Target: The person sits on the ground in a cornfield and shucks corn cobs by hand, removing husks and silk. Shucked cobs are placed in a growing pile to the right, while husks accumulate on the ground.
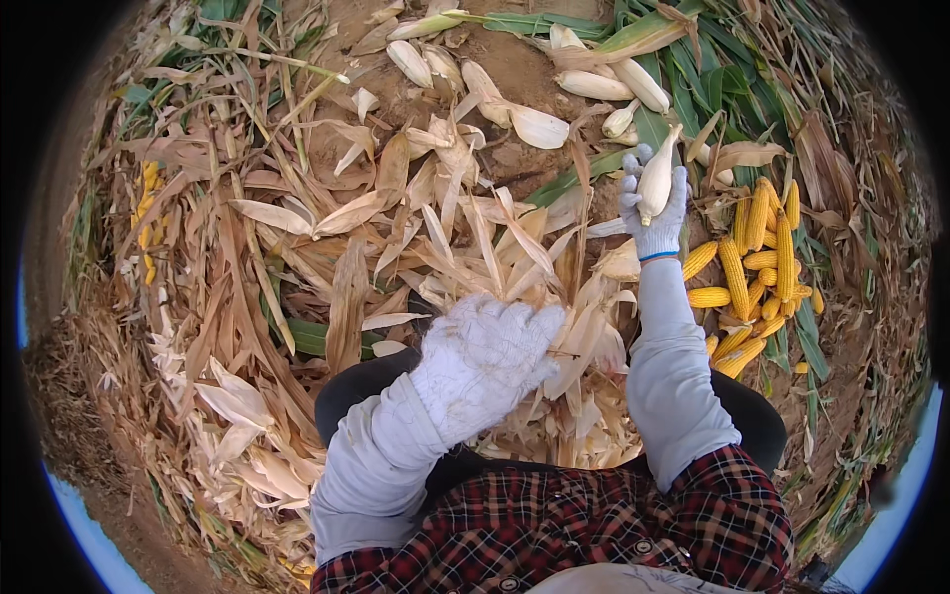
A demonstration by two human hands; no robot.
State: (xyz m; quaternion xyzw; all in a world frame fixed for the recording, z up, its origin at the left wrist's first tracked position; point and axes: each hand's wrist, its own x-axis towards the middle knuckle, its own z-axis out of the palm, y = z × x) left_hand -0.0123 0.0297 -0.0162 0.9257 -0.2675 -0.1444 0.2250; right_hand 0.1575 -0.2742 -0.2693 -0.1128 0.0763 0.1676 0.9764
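My right hand (pixel 657 204), in a pale knit glove with a blue cuff edge, reaches forward and holds an ear of corn in its pale husk (pixel 656 178), the pointed tip away from me. Close to my body is my left hand (pixel 490 356), in a whitish glove with dry fibres stuck to it; its back faces the camera, and its fingertips point right beside a thin dark stick. What lies under its palm is hidden. Dry corn husks (pixel 512 245) spread in front of it. Husked yellow corn cobs (pixel 757 275) lie piled to the right of my right forearm.
More ears in husk (pixel 594 85) lie on bare soil (pixel 512 44) at the top, beside green corn leaves (pixel 698 82). Dry stalks (pixel 252 230) and leaves cover the left side, with some yellow cobs (pixel 148 215) at the far left. Loose husks (pixel 252 431) lie at lower left.
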